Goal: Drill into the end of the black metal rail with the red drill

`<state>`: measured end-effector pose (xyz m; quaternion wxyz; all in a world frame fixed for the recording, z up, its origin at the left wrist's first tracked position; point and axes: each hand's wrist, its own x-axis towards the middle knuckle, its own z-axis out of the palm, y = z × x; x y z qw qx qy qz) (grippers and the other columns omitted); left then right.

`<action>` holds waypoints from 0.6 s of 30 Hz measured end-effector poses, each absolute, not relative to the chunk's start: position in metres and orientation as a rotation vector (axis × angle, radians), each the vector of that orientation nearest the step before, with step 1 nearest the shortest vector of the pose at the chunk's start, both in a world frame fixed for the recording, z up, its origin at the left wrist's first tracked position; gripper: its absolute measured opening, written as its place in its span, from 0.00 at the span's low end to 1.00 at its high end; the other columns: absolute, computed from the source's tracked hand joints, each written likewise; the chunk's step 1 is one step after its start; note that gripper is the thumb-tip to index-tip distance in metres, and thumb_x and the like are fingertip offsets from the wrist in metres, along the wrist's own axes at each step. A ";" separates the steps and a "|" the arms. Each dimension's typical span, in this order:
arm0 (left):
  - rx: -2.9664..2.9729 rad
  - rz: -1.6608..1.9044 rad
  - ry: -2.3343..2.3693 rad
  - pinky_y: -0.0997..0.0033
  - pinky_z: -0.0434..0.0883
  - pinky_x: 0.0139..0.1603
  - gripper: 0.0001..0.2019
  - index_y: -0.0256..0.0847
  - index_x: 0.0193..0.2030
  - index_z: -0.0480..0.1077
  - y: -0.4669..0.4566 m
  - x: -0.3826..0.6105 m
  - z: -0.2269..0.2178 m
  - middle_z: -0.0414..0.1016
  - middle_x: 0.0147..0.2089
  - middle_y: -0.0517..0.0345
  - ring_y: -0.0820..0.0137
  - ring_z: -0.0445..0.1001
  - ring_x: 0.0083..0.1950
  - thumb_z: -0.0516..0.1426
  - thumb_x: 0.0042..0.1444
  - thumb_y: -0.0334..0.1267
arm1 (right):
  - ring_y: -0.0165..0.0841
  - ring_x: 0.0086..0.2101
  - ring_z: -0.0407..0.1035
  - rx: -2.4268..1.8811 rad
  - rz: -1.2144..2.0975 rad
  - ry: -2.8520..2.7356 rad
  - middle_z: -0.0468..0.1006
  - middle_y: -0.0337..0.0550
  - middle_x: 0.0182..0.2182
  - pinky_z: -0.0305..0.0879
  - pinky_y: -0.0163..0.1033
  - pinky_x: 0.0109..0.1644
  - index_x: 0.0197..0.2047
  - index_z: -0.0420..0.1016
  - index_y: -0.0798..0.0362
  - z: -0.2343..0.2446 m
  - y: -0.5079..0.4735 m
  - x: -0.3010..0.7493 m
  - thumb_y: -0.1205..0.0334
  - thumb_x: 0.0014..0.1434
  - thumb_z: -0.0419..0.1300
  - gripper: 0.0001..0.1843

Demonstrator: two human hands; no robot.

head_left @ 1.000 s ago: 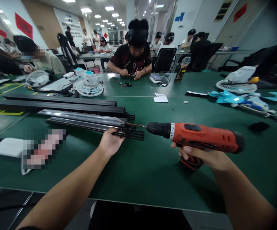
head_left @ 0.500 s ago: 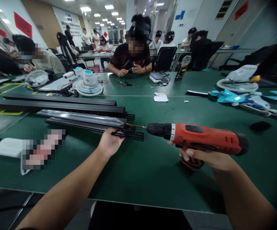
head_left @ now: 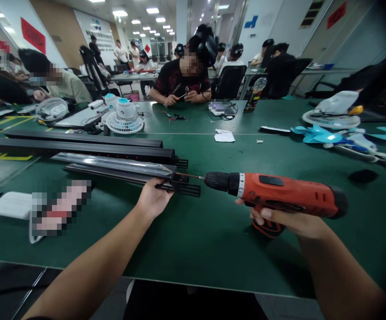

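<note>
Drill and bar ends at the bench. Your left hand is closed around the ends of two black bars, the upper one film-covered; they lie on the bench, left of centre, pointing toward its left edge. Your right hand is clamped on the grip of a red cordless drill, held above the bench inward of its near edge. Its long bit reaches the upper bar's end face; whether the tip is seated cannot be told. Should the drill's rear sag, the slender bit could bend or slip; a loose left grip could let the bar twist. Beyond lie longer black profiles and, toward the far edge, a fan.
</note>
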<state>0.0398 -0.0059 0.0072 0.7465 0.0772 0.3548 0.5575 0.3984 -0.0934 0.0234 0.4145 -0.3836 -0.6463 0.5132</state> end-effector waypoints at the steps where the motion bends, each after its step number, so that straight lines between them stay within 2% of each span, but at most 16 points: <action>1: 0.173 1.217 0.774 0.62 0.84 0.55 0.28 0.40 0.63 0.79 -0.006 0.040 0.007 0.88 0.44 0.50 0.60 0.88 0.47 0.57 0.56 0.23 | 0.34 0.26 0.79 -0.970 1.281 -1.624 0.84 0.40 0.26 0.85 0.38 0.33 0.57 0.95 0.47 0.024 -0.094 0.398 0.43 0.69 0.78 0.22; 14: 0.112 1.230 0.801 0.64 0.84 0.51 0.24 0.39 0.61 0.79 -0.008 0.042 0.012 0.87 0.43 0.50 0.62 0.88 0.44 0.56 0.60 0.23 | 0.33 0.26 0.78 -0.951 1.246 -1.646 0.84 0.40 0.25 0.86 0.37 0.34 0.57 0.96 0.47 0.025 -0.093 0.396 0.45 0.69 0.79 0.20; 18: 0.146 1.220 0.783 0.63 0.84 0.52 0.25 0.40 0.62 0.79 -0.008 0.040 0.010 0.88 0.43 0.51 0.62 0.88 0.45 0.57 0.60 0.23 | 0.34 0.25 0.78 -0.946 1.224 -1.601 0.83 0.40 0.25 0.87 0.39 0.34 0.53 0.95 0.48 0.021 -0.095 0.395 0.45 0.69 0.79 0.18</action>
